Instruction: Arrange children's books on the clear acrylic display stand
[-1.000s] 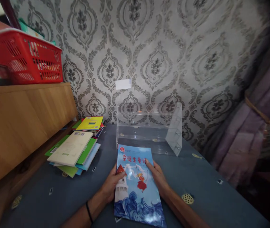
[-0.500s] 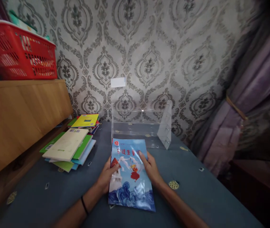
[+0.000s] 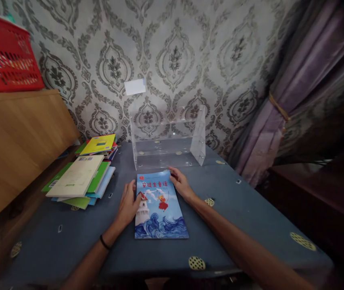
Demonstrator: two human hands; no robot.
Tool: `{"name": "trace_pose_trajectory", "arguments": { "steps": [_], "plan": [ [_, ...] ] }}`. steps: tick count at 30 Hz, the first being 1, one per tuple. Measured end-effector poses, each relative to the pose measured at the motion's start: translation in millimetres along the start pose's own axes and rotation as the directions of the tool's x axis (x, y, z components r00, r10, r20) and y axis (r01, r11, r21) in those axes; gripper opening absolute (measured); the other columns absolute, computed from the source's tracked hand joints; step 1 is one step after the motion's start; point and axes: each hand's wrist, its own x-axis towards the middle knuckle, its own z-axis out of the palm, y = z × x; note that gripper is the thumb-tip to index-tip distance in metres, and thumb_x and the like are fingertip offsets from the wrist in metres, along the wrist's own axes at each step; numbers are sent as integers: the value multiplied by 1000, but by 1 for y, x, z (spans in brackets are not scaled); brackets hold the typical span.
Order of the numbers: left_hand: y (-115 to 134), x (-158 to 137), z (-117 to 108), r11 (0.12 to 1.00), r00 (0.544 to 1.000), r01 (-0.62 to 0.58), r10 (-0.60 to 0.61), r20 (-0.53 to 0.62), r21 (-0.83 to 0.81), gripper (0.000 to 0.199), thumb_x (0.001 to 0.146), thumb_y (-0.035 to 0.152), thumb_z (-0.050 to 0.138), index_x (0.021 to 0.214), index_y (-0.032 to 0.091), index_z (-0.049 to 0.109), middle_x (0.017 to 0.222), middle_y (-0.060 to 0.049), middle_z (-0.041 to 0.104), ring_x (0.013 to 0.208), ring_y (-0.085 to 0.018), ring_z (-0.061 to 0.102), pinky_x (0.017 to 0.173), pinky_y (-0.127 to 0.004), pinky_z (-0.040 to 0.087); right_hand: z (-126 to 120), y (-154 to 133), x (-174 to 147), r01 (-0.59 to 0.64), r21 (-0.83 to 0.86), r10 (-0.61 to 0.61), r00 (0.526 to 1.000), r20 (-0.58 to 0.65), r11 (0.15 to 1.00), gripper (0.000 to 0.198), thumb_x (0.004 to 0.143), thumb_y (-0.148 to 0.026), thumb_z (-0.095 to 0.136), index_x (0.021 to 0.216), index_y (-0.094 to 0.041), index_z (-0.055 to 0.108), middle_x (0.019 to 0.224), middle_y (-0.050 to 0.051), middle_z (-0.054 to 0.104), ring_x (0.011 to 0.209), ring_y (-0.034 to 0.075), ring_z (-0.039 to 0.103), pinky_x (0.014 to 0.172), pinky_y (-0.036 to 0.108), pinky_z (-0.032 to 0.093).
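A picture book (image 3: 159, 217) with a glossy blue cover, red Chinese title, white lighthouse and waves lies flat on the blue tablecloth. Along its left edge rests my left hand (image 3: 128, 203), thumb touching the cover and fingers spread loosely beside the book. My right hand (image 3: 181, 184) is at the upper right corner, its fingers apart and touching the edge there. Neither hand lifts the book. Just behind it stands a clear acrylic tiered rack (image 3: 168, 137) with no books on its shelves.
To the left are a stack of books with a cream one on top (image 3: 76, 177) and another stack under a yellow book (image 3: 99, 145). A wooden cabinet (image 3: 17, 137) carries a red plastic basket (image 3: 8, 60). A tied purple curtain (image 3: 268, 125) hangs right of the table (image 3: 238, 225).
The book has come down from my hands onto the table. My grip has loosened, with the right hand shifted to the upper corner. The view has tilted and turned slightly right.
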Motion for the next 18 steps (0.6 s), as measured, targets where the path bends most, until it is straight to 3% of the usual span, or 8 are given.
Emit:
{"name": "trace_pose_trajectory", "arguments": {
  "steps": [3, 6, 9, 11, 13, 18],
  "plan": [
    [-5, 1, 0, 953, 984, -173, 160, 73, 248, 49, 91, 26, 50, 139, 18, 51, 142, -15, 54, 137, -28, 48, 117, -49, 37, 2, -6, -4, 158, -340, -163, 987, 13, 927, 47, 88, -26, 49, 134, -23, 62, 135, 12, 66, 129, 29, 56, 110, 54, 42],
    [-16, -1, 8, 898, 963, -250, 192, 191, 362, 49, 97, 29, 43, 143, 16, 48, 152, -18, 48, 146, -30, 39, 120, -53, 33, 16, -25, -18, 369, -519, -298, 929, 218, 771, 48, 95, -21, 42, 139, -23, 59, 149, 13, 56, 143, 28, 43, 118, 56, 32],
    [-26, -5, 16, 847, 952, -271, 164, 260, 458, 49, 99, 29, 39, 144, 13, 48, 155, -21, 46, 149, -33, 36, 119, -57, 32, 35, -41, -34, 544, -516, -274, 816, 509, 662, 49, 100, -24, 40, 147, -24, 51, 151, 11, 53, 146, 25, 41, 120, 53, 29],
    [-30, -7, 18, 818, 945, -289, 162, 283, 497, 49, 100, 29, 37, 145, 13, 47, 156, -21, 44, 149, -33, 35, 119, -57, 33, 42, -44, -40, 563, -535, -203, 784, 586, 630, 49, 102, -31, 40, 149, -23, 49, 153, 12, 52, 147, 26, 40, 121, 54, 27],
    [-30, -8, 18, 802, 943, -301, 168, 288, 516, 49, 101, 30, 36, 146, 14, 46, 156, -20, 45, 149, -32, 35, 119, -57, 33, 41, -41, -41, 515, -598, -134, 815, 564, 614, 50, 103, -38, 39, 150, -22, 48, 155, 13, 49, 148, 27, 39, 122, 54, 26],
    [-25, -10, 17, 791, 956, -270, 153, 248, 549, 49, 102, 33, 37, 146, 15, 48, 159, -20, 40, 152, -34, 30, 119, -59, 31, 21, -23, -39, 320, -742, -51, 931, 361, 589, 56, 104, -42, 34, 151, -14, 46, 159, 18, 41, 151, 32, 31, 120, 57, 27]
  ]
}}
